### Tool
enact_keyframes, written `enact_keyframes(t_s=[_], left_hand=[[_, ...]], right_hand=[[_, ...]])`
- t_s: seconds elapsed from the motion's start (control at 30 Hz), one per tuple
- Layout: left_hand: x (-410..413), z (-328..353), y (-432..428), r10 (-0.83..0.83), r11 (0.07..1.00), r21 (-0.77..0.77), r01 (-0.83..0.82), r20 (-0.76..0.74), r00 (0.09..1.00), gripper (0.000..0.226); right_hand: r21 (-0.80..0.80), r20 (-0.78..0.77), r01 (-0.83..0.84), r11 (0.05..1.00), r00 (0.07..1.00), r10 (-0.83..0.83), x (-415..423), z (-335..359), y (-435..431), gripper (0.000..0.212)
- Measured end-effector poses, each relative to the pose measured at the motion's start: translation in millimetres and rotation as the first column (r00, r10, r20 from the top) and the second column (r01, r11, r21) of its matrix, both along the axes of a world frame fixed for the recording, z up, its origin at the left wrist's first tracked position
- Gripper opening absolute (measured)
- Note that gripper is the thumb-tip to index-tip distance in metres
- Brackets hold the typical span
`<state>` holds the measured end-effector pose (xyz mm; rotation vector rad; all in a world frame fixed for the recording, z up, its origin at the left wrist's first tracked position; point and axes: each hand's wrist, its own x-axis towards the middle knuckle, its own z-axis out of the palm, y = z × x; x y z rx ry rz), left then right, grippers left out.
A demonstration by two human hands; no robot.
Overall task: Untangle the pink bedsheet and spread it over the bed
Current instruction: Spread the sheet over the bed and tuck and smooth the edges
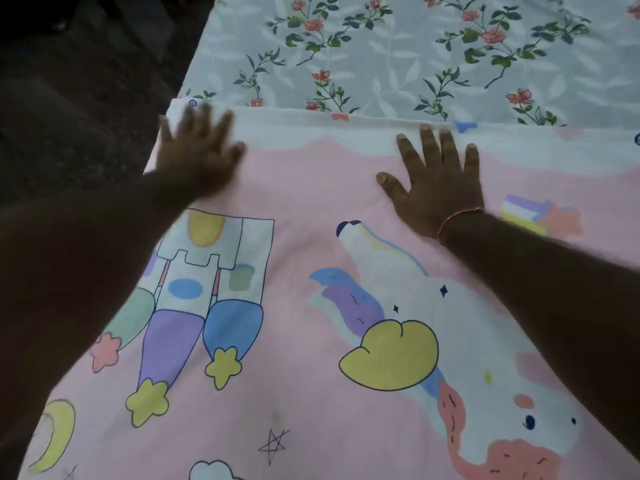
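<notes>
The pink bedsheet [304, 195], printed with a castle, stars and a unicorn, lies flat across the near part of the bed. Its white scalloped border runs across the frame at the far edge. My left hand [197, 150] presses flat on the sheet's far left corner with fingers spread; it looks blurred. My right hand [436, 181] lies flat on the sheet just below the white border, fingers straight and spread, with a thin red thread round the wrist. Neither hand grips the cloth.
Beyond the pink sheet's edge, a pale grey bedsheet with red flowers and green leaves [398, 53] covers the far part of the bed. To the left of the bed lies a dark floor [79, 91].
</notes>
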<state>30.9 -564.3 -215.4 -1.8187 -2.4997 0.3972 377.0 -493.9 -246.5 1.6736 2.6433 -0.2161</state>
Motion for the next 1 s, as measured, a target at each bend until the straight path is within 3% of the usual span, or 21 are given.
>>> enact_keyframes(t_s=[0.07,0.17,0.23,0.3,0.37,0.47,0.57,0.67,0.77,0.83,0.93,0.97,1.0], left_hand=[[-2,7,-2,0.134,0.991,0.03,-0.133,-0.046,0.99,0.072],[52,3,-7,-0.156,0.984,0.109,0.14,0.154,0.976,0.073],[98,-5,-18,-0.409,0.912,0.121,0.391,0.304,0.86,0.073],[117,-12,-32,-0.493,0.865,0.098,0.492,0.35,0.796,0.071],[95,-15,-41,-0.494,0.864,0.071,0.498,0.305,0.814,0.07],[34,-13,-54,-0.434,0.9,0.045,0.433,0.179,0.883,0.067],[-15,-4,-70,-0.181,0.983,0.016,0.18,0.097,0.979,0.067],[-18,0,-76,0.035,0.999,0.015,-0.036,0.08,0.996,0.063],[9,2,-81,-0.045,0.998,0.04,0.04,0.132,0.99,0.065],[32,2,-89,-0.194,0.981,0.044,0.189,0.21,0.958,0.068],[63,-3,-107,-0.436,0.897,0.061,0.438,0.284,0.854,0.068],[68,-6,-115,-0.479,0.875,0.076,0.479,0.281,0.832,0.066],[70,-8,-125,-0.49,0.87,0.092,0.485,0.272,0.828,0.065]], right_hand=[[-0.02,0.005,0.047,0.999,0.999,-0.047,-9,2,-4,0.076],[-0.014,-0.022,0.087,0.996,0.996,-0.087,-36,5,-16,0.082],[-0.005,-0.036,0.02,1.0,0.999,-0.02,-57,4,-29,0.074],[0.001,-0.038,-0.053,0.999,0.998,0.053,-73,3,-39,0.064],[0.007,-0.05,-0.1,0.995,0.994,0.1,-81,1,-45,0.06],[-0.024,-0.046,-0.276,0.961,0.961,0.274,-79,2,-47,0.062],[-0.048,0.014,-0.465,0.884,0.885,0.466,-72,10,-54,0.076],[-0.072,0.036,-0.485,0.871,0.872,0.488,-75,13,-86,0.086],[-0.096,-0.051,-0.524,0.846,0.852,0.521,-94,14,-155,0.088],[-0.149,-0.176,-0.65,0.745,0.759,0.627,-106,18,-209,0.088],[-0.112,-0.285,-0.88,0.461,0.473,0.834,-108,27,-254,0.068],[-0.024,-0.306,-0.894,0.448,0.433,0.848,-106,30,-253,0.055],[0.099,-0.358,-0.842,0.53,0.467,0.809,-103,32,-244,0.046]])
